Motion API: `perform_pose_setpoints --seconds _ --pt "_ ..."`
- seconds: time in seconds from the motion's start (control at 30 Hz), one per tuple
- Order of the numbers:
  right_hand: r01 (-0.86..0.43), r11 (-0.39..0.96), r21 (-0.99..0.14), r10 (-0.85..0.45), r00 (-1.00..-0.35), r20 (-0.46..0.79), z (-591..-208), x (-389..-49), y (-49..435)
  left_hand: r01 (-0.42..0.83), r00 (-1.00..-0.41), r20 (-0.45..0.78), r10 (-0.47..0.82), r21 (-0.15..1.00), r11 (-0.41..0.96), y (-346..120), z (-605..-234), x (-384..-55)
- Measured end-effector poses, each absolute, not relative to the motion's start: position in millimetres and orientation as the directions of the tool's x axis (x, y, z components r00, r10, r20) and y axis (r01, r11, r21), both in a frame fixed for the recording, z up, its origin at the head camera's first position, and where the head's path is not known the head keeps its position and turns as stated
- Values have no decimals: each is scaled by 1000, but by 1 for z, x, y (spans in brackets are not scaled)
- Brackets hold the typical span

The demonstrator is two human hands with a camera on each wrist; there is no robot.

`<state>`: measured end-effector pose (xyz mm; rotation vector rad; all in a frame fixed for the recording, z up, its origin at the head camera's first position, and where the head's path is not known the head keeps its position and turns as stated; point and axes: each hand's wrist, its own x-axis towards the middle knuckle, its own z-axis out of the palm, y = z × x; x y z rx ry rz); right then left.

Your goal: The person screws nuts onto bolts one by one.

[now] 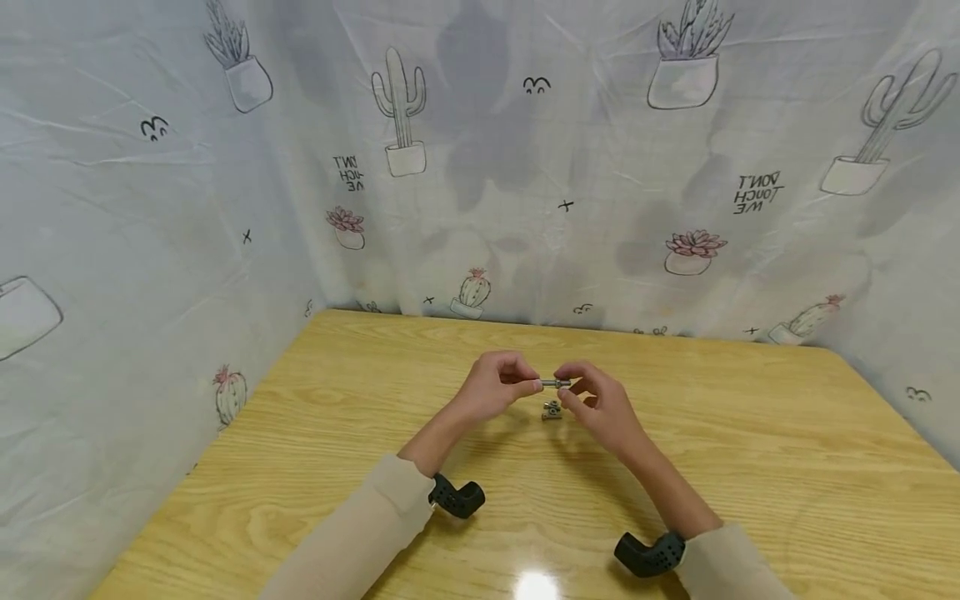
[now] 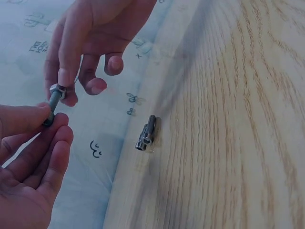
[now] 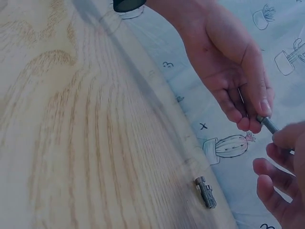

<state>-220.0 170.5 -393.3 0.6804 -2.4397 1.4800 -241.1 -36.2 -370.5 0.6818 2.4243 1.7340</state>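
Over the table, my left hand (image 1: 491, 387) pinches a metal bolt (image 2: 54, 101) by one end between thumb and fingers. At the bolt's other end sits a hex nut (image 2: 57, 89), pinched by the thumb and forefinger of my right hand (image 1: 602, 407). In the head view the bolt lies roughly level between the two hands. The right hand's other fingers curl loosely apart from it. Just below the hands, a small cluster of metal bolts (image 1: 552, 411) lies on the wood; it also shows in the right wrist view as bolts (image 3: 206, 193) lying side by side.
The wooden table (image 1: 360, 400) reaches back to a pale curtain (image 1: 480, 167) printed with cacti, which also hangs along the sides. A black wrist mount (image 1: 457, 498) is on the left wrist, another wrist mount (image 1: 649, 555) on the right.
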Motion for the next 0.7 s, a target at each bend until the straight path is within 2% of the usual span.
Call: perform_pose_setpoints --seconds 0.53,0.7 --pt "-461 422 -781 -264 -886 380 -392 -219 170 344 -863 206 460 908 238 -33 -369 -241" --pt "-413 442 -796 -226 -911 346 -394 -220 170 330 -875 197 443 911 248 -33 -368 -240"
